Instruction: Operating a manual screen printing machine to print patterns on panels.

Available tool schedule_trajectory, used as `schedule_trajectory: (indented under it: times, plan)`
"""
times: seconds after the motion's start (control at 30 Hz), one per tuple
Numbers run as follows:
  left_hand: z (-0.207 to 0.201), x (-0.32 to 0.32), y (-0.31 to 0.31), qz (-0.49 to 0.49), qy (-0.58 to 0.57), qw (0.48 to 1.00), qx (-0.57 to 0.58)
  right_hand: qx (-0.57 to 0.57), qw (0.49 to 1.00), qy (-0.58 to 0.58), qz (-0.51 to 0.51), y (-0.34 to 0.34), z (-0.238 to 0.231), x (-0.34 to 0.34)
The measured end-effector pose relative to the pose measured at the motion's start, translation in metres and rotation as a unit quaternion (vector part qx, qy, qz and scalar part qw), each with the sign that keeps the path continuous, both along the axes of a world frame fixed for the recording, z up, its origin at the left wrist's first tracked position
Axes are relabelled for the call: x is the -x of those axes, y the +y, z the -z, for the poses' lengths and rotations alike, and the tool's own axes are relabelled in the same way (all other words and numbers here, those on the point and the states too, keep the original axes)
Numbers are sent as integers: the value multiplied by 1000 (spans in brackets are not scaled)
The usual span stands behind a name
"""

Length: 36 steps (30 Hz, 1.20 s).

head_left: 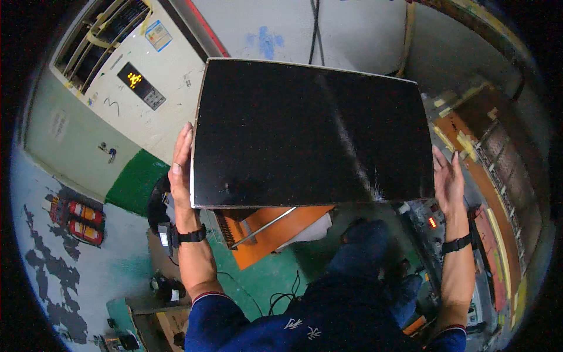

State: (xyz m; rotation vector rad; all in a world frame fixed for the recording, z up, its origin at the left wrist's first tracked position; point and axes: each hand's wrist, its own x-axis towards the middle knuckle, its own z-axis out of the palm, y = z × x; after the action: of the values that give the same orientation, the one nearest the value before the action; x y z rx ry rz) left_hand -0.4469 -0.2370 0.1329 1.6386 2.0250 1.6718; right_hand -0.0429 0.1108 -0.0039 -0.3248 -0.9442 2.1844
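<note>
mid-carry: black panel [311, 132] held up flat between left hand [180, 170] and right hand [448, 179], both open palms pressing its side edges (no finger wrap). next move needs even pressure.

Cool, bluish light is washing evenly over the whole scene, fairly bright, with no hard shadows forming. The big black panel [311, 132] is catching a faint diagonal streak of glare and showing dust specks. Straight edges are bending hard toward the rim, and the corners are falling into black vignette. The outer ring is going soft and smeared; the centre is staying reasonably sharp.
</note>
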Motion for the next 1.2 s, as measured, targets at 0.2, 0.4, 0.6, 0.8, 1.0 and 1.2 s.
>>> schedule_trajectory:
  times: [0.2,0.4,0.6,0.8,1.0,1.2]
  plan:
    - [-3,16,-28,-42,51,995,-73,101,978,-55,-176,-26,24,35]
    - [14,40,-79,-270,177,947,-5,95,966,-131,-201,-35,7,90]
    - [93,60,-138,-374,12,926,56,-156,960,-222,-74,-22,11,167]
    - [199,89,-169,-388,-197,900,9,-357,898,-252,-54,-26,34,243]
    - [263,101,-174,-421,-174,889,55,-402,861,-306,-57,-37,49,272]
    - [297,111,-183,-424,-211,880,40,-348,881,-312,-76,-46,61,282]
